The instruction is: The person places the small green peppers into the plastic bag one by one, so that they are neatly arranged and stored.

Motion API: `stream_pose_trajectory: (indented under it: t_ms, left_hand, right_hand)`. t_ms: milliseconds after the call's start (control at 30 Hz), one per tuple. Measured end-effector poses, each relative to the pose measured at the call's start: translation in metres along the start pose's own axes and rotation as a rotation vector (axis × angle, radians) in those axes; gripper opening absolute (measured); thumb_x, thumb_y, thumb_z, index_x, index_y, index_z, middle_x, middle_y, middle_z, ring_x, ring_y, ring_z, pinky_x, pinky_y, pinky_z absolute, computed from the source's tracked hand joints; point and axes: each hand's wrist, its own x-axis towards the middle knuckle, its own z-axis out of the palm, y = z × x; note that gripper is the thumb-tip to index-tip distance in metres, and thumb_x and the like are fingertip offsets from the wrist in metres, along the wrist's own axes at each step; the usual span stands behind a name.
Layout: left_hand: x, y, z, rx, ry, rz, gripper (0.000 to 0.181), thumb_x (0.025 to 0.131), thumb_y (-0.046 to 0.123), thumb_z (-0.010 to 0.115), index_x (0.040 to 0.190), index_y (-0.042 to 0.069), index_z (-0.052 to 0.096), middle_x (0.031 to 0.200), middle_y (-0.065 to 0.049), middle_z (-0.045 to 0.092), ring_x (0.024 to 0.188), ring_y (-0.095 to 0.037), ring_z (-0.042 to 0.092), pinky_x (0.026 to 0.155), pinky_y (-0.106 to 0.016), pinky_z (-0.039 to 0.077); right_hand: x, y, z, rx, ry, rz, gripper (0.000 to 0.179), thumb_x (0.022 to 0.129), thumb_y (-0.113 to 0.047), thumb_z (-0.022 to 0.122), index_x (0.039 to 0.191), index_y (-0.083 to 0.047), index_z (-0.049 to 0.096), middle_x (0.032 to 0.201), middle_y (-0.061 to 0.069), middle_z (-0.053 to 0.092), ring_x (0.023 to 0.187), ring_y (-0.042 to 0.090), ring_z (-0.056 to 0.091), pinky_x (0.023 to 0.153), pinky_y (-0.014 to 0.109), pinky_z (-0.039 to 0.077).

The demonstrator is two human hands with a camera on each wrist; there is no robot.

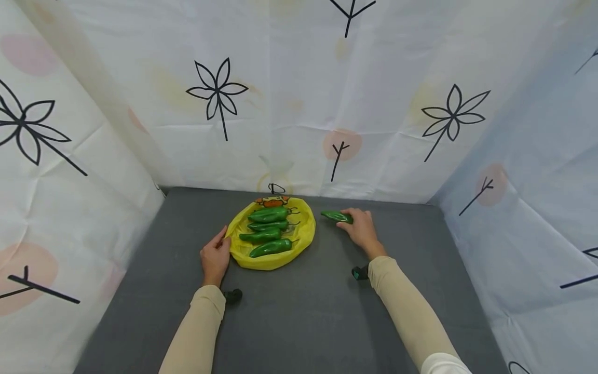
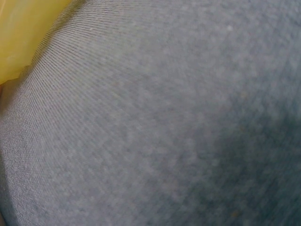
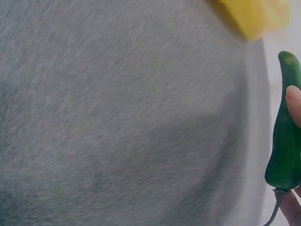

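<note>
A green chili pepper is pinched between the thumb and fingers of my right hand, to the right of the yellow plastic bag. In the right wrist view the same pepper stands nearly upright, its thin stem pointing down and a thumb across its side. The bag is spread into a round, shallow dish shape. Several green chili peppers lie side by side in it, stems to the right. My left hand holds the bag's left rim; only a yellow corner of the bag shows in the left wrist view.
A dark grey table lies beneath everything. White patterned cloth hangs behind its far edge and along both sides. The bag sits near that far edge. Dark wrist-worn devices show at both wrists.
</note>
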Motion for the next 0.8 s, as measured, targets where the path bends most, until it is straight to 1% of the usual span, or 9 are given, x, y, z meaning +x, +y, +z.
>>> stream_pose_trajectory:
  t_ms: [133, 267, 367, 567, 700, 800]
  left_hand:
    - [0.000, 0.001, -0.001, -0.013, 0.002, 0.010, 0.037, 0.099, 0.028, 0.065, 0.136, 0.028, 0.067, 0.116, -0.007, 0.078, 0.082, 0.013, 0.057, 0.074, -0.003, 0.041]
    - [0.000, 0.002, -0.002, -0.015, 0.001, 0.010, 0.037, 0.099, 0.028, 0.065, 0.136, 0.028, 0.068, 0.112, -0.007, 0.079, 0.078, 0.009, 0.058, 0.071, -0.004, 0.041]
    - [-0.001, 0.001, -0.001, -0.006, -0.003, 0.004, 0.037, 0.100, 0.029, 0.065, 0.136, 0.029, 0.067, 0.111, -0.007, 0.079, 0.079, 0.006, 0.059, 0.072, -0.006, 0.041]
    - [-0.001, 0.000, -0.001, -0.003, -0.017, -0.012, 0.037, 0.100, 0.030, 0.064, 0.137, 0.030, 0.066, 0.114, -0.008, 0.078, 0.083, 0.007, 0.060, 0.075, -0.006, 0.043]
    - [-0.001, 0.001, 0.000, -0.004, -0.018, -0.014, 0.037, 0.100, 0.032, 0.063, 0.138, 0.031, 0.066, 0.115, -0.007, 0.078, 0.087, 0.000, 0.064, 0.076, -0.007, 0.044]
    - [0.000, 0.001, -0.001, -0.003, -0.021, -0.021, 0.037, 0.101, 0.034, 0.063, 0.138, 0.032, 0.065, 0.117, -0.006, 0.078, 0.094, -0.011, 0.069, 0.081, -0.014, 0.048]
  right_hand:
    - [0.003, -0.014, -0.007, 0.010, 0.015, -0.042, 0.049, 0.092, -0.034, 0.076, 0.136, -0.013, 0.066, 0.131, 0.013, 0.068, 0.103, 0.031, 0.053, 0.090, 0.045, 0.040]
    - [0.005, -0.027, -0.014, 0.022, 0.009, -0.072, 0.049, 0.091, -0.034, 0.076, 0.135, -0.016, 0.067, 0.131, 0.011, 0.068, 0.102, 0.029, 0.050, 0.089, 0.045, 0.040]
    - [0.006, -0.035, -0.018, 0.021, 0.003, -0.095, 0.048, 0.091, -0.033, 0.077, 0.135, -0.017, 0.067, 0.133, 0.009, 0.068, 0.104, 0.029, 0.050, 0.090, 0.045, 0.039]
    - [0.008, -0.047, -0.021, -0.007, 0.003, -0.179, 0.046, 0.090, -0.033, 0.078, 0.132, -0.015, 0.070, 0.129, 0.008, 0.071, 0.104, 0.028, 0.060, 0.098, 0.046, 0.036]
    - [0.009, -0.057, -0.022, -0.010, -0.002, -0.243, 0.046, 0.090, -0.032, 0.077, 0.132, -0.015, 0.070, 0.128, 0.009, 0.072, 0.103, 0.027, 0.063, 0.100, 0.047, 0.036]
    - [0.009, -0.067, -0.021, -0.020, -0.014, -0.280, 0.047, 0.091, -0.033, 0.076, 0.134, -0.015, 0.069, 0.128, 0.008, 0.071, 0.103, 0.027, 0.063, 0.099, 0.048, 0.036]
